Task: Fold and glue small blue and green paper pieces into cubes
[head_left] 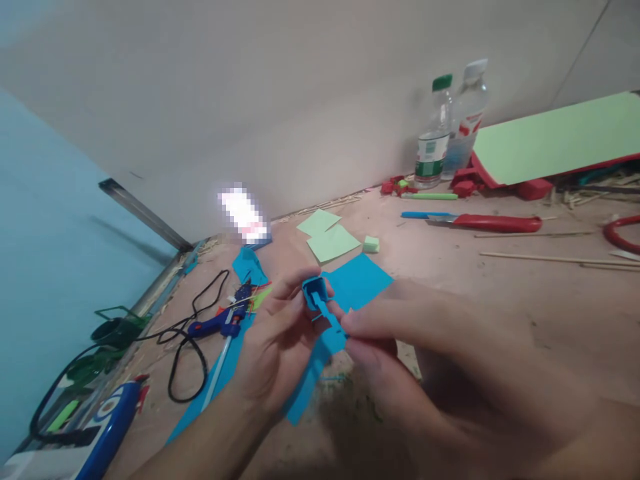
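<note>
Between the thumb and fingers of my left hand [275, 333] is a small blue paper box [311, 285], its opening facing me. My right hand [420, 360] pinches the end of a narrow blue paper strip [331, 320] that reaches into the box. Whether the strip is joined to the box I cannot tell. Behind the hands a blue paper square [363, 277] lies on the table, and a longer blue paper piece [303, 397] lies below them. Left of my left hand rests a blue glue gun [225, 323] with a glue stick in its back.
Light green paper squares [333, 241] and a small green block [371, 245] lie farther back. A red-handled knife [490, 222], thin sticks [550, 259] and two plastic bottles [433, 147] are at right. A lit phone [245, 215] leans by the wall. A black cord [193, 340] loops at left.
</note>
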Available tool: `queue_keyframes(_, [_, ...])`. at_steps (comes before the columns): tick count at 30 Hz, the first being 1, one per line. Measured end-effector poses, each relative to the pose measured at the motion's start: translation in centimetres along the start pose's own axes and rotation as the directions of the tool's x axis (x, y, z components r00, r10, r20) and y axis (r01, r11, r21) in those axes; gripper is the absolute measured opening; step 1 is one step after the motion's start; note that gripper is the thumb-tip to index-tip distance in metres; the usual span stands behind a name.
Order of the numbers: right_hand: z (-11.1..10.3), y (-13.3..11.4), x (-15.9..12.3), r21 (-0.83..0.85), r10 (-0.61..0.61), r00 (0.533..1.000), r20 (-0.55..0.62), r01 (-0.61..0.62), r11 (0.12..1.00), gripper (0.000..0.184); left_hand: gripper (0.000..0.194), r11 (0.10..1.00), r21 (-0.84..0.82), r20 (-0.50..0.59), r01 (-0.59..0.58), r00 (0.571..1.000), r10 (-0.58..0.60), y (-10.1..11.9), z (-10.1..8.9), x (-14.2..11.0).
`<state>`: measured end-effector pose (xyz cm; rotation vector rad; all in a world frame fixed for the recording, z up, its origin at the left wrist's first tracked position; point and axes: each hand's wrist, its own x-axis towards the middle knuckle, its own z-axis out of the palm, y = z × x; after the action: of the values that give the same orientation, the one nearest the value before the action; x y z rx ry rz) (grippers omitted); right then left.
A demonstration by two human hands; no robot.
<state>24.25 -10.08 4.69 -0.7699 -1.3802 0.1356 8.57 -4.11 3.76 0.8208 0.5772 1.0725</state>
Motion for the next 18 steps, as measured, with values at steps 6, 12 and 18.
queue_keyframes(6, [-0.2, 2.2, 1.0, 0.029, 0.18, 0.976, 0.12, -0.185, 0.982, 0.01, 0.028, 0.992, 0.102, -0.007, -0.069, 0.997, 0.07, -0.1, -0.3, 0.4])
queue_keyframes(12, [0.2, 3.1, 1.3, 0.147, 0.38, 0.909, 0.17, -0.404, 0.903, 0.011, 0.02, 0.994, 0.074, 0.044, -0.079, 0.996, 0.076, -0.5, -0.7, 0.6])
queue_keyframes(18, [-0.2, 3.0, 1.8, -0.005, 0.189, 0.921, 0.34, -0.199, 0.98, 0.016, 0.021, 0.995, 0.02, -0.004, -0.099, 0.995, 0.099, 0.0, -0.9, 1.2])
